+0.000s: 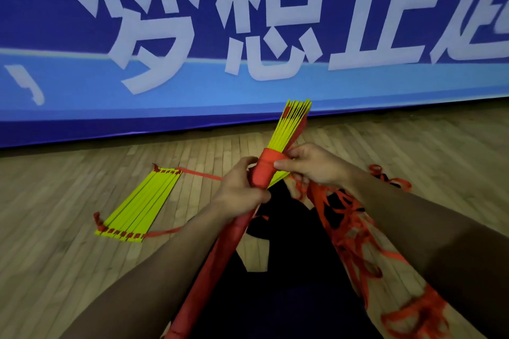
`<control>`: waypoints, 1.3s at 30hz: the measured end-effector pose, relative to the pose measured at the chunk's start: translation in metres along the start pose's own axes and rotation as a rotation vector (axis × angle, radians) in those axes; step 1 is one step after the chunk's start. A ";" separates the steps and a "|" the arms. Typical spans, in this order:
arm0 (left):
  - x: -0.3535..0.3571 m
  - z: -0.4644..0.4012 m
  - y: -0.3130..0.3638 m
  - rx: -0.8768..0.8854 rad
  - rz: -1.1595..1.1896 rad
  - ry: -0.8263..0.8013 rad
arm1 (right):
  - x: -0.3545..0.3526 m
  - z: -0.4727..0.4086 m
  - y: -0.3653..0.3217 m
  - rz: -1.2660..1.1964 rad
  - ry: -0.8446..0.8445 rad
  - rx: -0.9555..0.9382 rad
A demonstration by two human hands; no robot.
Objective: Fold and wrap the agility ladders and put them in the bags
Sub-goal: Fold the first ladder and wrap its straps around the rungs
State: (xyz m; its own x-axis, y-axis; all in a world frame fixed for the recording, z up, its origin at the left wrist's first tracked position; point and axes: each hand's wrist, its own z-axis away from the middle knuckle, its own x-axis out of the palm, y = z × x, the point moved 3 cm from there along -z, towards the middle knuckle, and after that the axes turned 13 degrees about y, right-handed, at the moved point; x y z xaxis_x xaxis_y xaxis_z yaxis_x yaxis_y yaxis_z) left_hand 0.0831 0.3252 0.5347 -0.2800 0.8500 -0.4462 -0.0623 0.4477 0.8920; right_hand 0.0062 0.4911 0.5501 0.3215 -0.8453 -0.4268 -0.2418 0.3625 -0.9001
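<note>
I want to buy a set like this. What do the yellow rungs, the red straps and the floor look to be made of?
Yellow rungs: probably matte plastic; flat, thin, stiff strips of even colour, staying straight when held up.
Red straps: seemingly woven fabric webbing; they lie limp in tangled loops.
Floor: apparently wood strips with a dull sheen; narrow boards with visible joints.

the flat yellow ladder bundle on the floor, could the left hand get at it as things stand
Probably not right away. The floor between the left hand and the flat ladder bundle looks bare, so nothing blocks the way, but that hand's grip is busy on the red-wrapped bundle, which the right hand holds too.
</note>
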 end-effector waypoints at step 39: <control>0.010 0.003 0.004 0.076 -0.177 -0.170 | -0.006 0.008 0.005 -0.179 0.075 0.066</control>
State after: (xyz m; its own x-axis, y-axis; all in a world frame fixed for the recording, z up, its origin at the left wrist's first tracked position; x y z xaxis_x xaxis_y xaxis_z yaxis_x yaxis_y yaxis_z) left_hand 0.0834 0.3367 0.5337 -0.1059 0.7883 -0.6062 -0.0218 0.6076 0.7939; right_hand 0.0102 0.5011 0.5470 0.2840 -0.9245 -0.2543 -0.1261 0.2269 -0.9657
